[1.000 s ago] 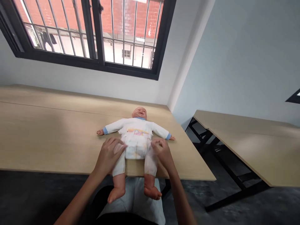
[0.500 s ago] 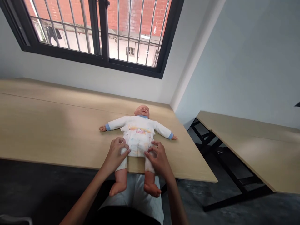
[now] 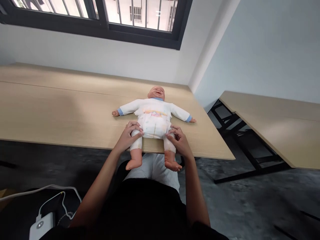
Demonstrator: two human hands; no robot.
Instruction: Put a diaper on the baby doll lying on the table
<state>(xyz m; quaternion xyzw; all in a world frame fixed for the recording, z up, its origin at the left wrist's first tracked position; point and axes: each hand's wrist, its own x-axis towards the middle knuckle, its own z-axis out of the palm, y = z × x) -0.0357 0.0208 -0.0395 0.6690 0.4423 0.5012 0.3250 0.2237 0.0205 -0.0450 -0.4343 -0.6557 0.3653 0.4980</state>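
A baby doll [image 3: 158,93] lies on its back on the wooden table, arms spread and feet hanging past the near edge. It wears a white long-sleeved suit with blue cuffs, and over it a white diaper [image 3: 154,126] with a coloured printed waistband. At the leg opening on the left of the view, my left hand [image 3: 130,135] has thumb and curled fingers on the diaper's edge. My right hand [image 3: 179,140] pinches at the opposite leg opening in the same manner. The fingertips are partly hidden against the white cloth.
The table [image 3: 62,113] stands against the wall below a barred window [image 3: 140,20]. A second table [image 3: 280,130] is to the right, beyond a gap. At lower left, a white power bank [image 3: 42,226] with a cable [image 3: 50,186] lies on a dark surface.
The camera has tilted downward, so the doll and table appear higher and the power bank shows. Both hands stay at the diaper's leg edges, with small finger shifts.
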